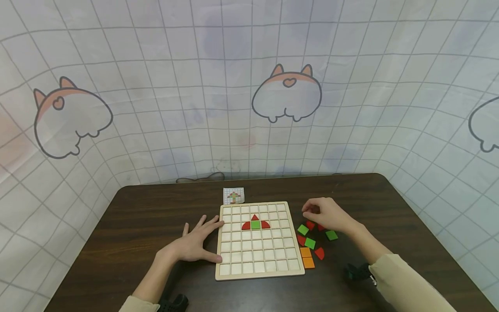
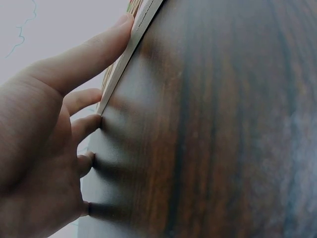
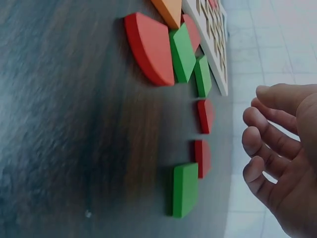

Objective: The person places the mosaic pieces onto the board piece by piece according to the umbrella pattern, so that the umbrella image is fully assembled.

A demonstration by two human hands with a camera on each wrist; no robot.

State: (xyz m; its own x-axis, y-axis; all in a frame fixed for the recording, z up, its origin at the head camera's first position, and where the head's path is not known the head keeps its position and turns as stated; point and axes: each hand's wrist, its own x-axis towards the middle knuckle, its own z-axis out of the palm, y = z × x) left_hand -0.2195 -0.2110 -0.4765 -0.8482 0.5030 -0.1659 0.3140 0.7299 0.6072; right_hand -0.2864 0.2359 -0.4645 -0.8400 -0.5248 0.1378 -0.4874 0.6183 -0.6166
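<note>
The board (image 1: 257, 245) touches the fingers (image 1: 212, 227) of the left hand (image 1: 189, 245)

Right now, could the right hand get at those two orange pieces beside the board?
Probably yes: the right hand looks empty, and nothing covers the orange pieces. Only flat red pieces and green pieces lie between, and it could likely pass over them.
</note>
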